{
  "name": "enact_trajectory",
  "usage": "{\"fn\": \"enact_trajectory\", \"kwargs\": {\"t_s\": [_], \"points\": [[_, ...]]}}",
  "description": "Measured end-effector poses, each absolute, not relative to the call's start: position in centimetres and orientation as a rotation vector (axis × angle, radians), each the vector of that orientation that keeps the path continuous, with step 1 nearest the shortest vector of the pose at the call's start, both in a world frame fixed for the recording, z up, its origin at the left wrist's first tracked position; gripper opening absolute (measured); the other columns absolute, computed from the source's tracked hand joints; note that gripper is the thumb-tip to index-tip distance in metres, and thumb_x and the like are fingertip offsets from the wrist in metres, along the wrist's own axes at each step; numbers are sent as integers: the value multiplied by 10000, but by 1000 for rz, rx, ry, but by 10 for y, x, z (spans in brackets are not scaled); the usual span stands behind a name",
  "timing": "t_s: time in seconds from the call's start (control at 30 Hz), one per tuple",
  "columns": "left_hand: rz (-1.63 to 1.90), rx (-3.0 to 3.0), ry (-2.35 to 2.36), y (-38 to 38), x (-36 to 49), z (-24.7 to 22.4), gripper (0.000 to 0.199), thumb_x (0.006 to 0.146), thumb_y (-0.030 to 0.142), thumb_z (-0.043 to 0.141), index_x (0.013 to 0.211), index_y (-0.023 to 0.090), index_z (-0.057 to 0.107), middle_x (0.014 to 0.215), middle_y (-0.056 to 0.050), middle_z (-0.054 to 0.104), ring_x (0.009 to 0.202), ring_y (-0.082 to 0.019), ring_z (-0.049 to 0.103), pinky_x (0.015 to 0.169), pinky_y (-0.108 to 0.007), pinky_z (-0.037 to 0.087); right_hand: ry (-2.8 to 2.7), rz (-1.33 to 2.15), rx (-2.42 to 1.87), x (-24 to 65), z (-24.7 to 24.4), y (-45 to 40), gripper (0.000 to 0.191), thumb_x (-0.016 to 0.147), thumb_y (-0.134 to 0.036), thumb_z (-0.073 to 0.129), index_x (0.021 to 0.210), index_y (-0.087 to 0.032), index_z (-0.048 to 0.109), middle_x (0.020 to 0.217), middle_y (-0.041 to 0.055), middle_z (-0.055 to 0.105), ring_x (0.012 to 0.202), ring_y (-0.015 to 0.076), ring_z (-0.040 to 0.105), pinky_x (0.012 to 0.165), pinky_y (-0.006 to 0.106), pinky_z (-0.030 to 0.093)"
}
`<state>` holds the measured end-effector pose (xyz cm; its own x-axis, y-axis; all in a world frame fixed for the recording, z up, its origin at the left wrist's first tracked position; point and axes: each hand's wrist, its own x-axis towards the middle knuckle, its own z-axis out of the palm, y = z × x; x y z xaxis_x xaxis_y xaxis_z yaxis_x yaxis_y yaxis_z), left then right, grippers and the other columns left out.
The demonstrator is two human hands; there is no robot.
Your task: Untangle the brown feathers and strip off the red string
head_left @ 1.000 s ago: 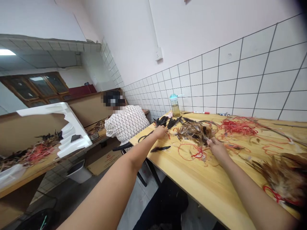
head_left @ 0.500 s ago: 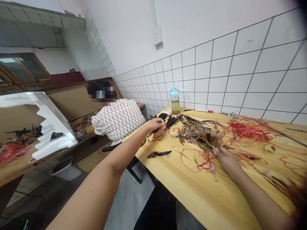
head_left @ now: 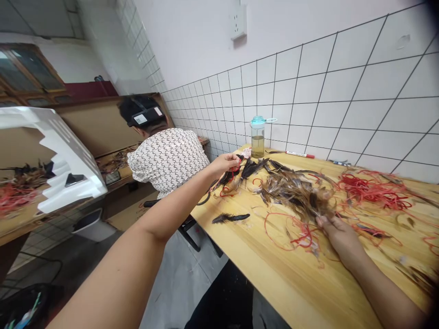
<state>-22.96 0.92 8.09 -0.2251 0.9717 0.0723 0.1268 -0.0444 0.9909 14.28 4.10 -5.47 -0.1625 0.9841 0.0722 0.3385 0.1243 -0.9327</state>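
My left hand (head_left: 223, 165) is closed in a pinch over the far left part of the table, with red string (head_left: 234, 165) at its fingertips. Dark feathers (head_left: 252, 168) lie beside and below it. At the near right end of a loose heap of brown feathers (head_left: 291, 189), my right hand (head_left: 339, 234) has thumb and fingers closed on the quill ends of some feathers. A single black feather (head_left: 231, 218) rests near the table's left edge. Tangled red string (head_left: 304, 234) sits just left of my right hand.
A bottle (head_left: 258, 139) with a turquoise lid stands at the back by the tiled wall, near a red-and-white marker (head_left: 300, 155). A larger red string tangle (head_left: 375, 189) spreads at right. Another person (head_left: 168, 160) sits beyond the wooden table (head_left: 250, 269); white foam (head_left: 73, 160) stands left.
My view has shifted, so the table sits farther right in it. My left hand has risen slightly off the dark feathers, red string at its fingertips. My right hand stays at the brown feathers.
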Motion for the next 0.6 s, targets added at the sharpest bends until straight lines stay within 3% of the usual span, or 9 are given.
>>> {"fn": "enact_trajectory", "kwargs": {"t_s": [0.13,0.33,0.5,0.6], "points": [[1320,1128,1443,8,-227,84,166,745,211,673,734,134,527,648,-17,604,577,-87,584,592,-214,466,-1602,1072,-1296,142,-55,41,272,670,-429,592,827,-229,689,903,65,728,918,297,638,839,427,482],[1417,1028,1403,4,-219,76,119,800,219,581,822,191,467,608,60,497,550,-67,525,698,-349,547,-1610,1137,-1222,143,-63,43,304,705,-439,581,885,-222,693,921,57,725,910,282,638,825,418,486],[1495,1003,1415,5,-210,65,118,791,175,532,812,199,419,587,89,412,475,-35,413,671,-298,531,-1617,1135,-1188,141,-57,40,291,682,-440,588,843,-217,684,872,57,720,895,284,633,793,410,488],[1477,1051,1437,3,-209,66,102,777,156,524,777,184,426,610,67,444,505,-44,452,683,-283,514,-1583,1150,-1147,135,-42,32,264,652,-422,594,812,-225,666,892,60,712,922,288,620,804,406,481]]}}
